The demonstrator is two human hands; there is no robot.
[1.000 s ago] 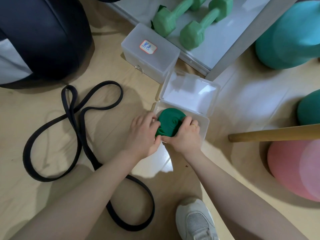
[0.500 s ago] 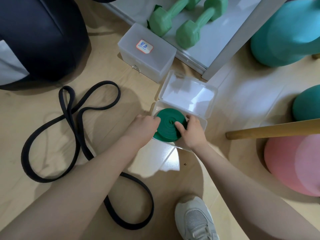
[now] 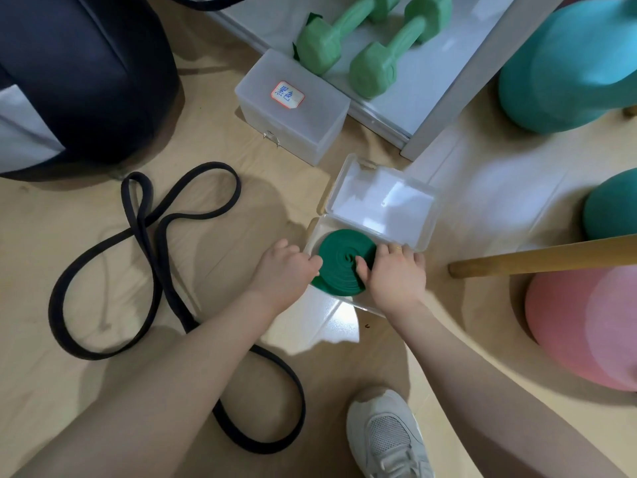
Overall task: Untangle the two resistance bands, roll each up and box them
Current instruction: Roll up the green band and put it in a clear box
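Observation:
The green resistance band (image 3: 341,257) is rolled into a flat coil and lies in the base of an open clear plastic box (image 3: 382,201), its lid tipped back. My left hand (image 3: 282,267) holds the coil's left edge with curled fingers. My right hand (image 3: 396,274) grips the right side, thumb pressed on top near the centre. The black resistance band (image 3: 148,243) lies loose in big loops on the wooden floor to the left, passing under my left forearm.
A closed clear box (image 3: 293,108) with a label stands behind the open one. Two green dumbbells (image 3: 331,32) lie on a white shelf. A dark bag (image 3: 86,81) sits far left. Teal (image 3: 568,63) and pink (image 3: 586,326) balls and a wooden stick (image 3: 544,257) are on the right. My shoe (image 3: 386,436) is near.
The green coil went from being held bunched above the box's front edge to lying flat inside the base. Both hands stayed on it and spread to its sides.

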